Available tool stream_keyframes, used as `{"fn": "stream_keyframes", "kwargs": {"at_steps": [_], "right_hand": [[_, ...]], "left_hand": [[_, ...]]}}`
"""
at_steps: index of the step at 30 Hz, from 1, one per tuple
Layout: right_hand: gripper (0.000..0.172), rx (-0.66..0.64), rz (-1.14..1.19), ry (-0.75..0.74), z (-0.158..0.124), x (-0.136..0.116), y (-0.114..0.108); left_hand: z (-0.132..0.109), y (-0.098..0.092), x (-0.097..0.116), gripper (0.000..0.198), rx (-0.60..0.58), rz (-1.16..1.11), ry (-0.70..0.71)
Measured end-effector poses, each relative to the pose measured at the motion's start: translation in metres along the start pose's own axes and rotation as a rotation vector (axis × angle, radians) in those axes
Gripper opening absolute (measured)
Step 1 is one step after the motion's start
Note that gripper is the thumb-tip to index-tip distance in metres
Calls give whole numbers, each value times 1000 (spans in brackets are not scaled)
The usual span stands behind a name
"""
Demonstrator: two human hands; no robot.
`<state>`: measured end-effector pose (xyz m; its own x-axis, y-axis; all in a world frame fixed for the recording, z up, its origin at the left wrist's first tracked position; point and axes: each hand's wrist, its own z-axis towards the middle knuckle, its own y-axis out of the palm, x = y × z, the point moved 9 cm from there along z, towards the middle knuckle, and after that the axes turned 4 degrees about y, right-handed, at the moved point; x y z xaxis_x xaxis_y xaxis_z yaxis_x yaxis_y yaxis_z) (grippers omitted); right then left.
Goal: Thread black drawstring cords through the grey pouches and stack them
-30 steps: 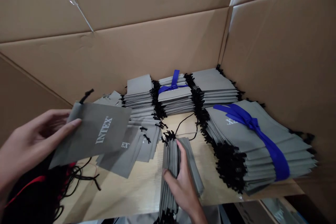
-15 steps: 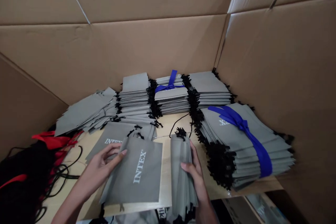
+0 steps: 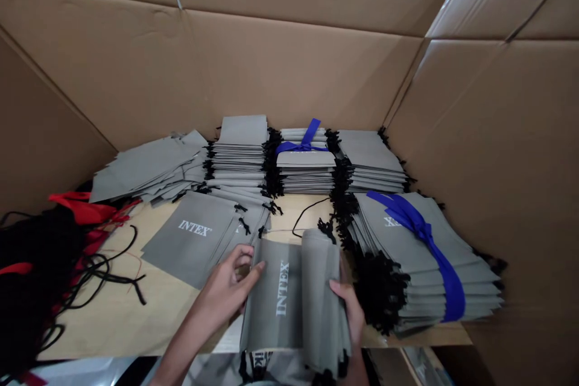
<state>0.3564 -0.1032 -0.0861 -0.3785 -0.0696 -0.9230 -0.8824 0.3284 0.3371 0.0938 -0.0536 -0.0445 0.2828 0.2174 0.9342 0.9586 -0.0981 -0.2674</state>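
My left hand [image 3: 237, 277] pinches the left edge of a grey drawstring bag [image 3: 278, 298] printed INTEX, its black cord ends showing at top and bottom. A folded bundle of grey drawstring bags [image 3: 322, 301] is gripped in my right hand [image 3: 349, 304], thumb in front and fingers mostly hidden behind. The single bag's right edge meets or passes behind this bundle; which one I cannot tell. Just beyond my left hand, loose INTEX bags [image 3: 192, 232] lie flat on the wooden table [image 3: 113, 313].
Several grey bag stacks [image 3: 239, 160] stand along the cardboard wall [image 3: 294, 72]. At right lies a large bundle [image 3: 425, 253] tied with blue ribbon [image 3: 423, 229]. Black cords [image 3: 45, 277] and red fabric [image 3: 85, 211] pile at left; a fanned heap of grey pieces [image 3: 149, 169] lies behind them.
My left hand has moved right, bringing the single INTEX bag up against the bundle in my right hand. The loose INTEX bags behind are now more exposed. The camera view has shifted slightly.
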Motion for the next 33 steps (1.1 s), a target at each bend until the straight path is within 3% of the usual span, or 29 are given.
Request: {"fn": "stream_keyframes", "kwargs": {"at_steps": [4,8,11,15,19,24,29,31,33], "right_hand": [[91,-36,-83,-39,-7,-3,38],[94,-89,-405,-57,-18,-4,72],[92,-172,-441,12,-25,-1,86],[79,-234,-390,115,-30,3,89],[64,-230,-425,108,-35,1,86],[58,-222,-404,14,-42,-5,96],[66,-315,-241,53,-38,7,101],[66,-356,-182,88,-38,6,99],[61,-317,-213,64,-36,-5,87]], "left_hand": [[5,2,-5,53,50,-39,89],[3,3,-17,65,66,32,29],[-5,-3,-25,76,127,28,-94],[-11,5,-12,82,43,-80,-67],[-10,11,5,81,-19,-70,-4],[-10,-1,4,95,89,28,-88],[-13,11,13,67,-123,-101,28],[-13,1,4,73,-50,-92,16],[-15,-16,-9,88,95,-85,20]]}}
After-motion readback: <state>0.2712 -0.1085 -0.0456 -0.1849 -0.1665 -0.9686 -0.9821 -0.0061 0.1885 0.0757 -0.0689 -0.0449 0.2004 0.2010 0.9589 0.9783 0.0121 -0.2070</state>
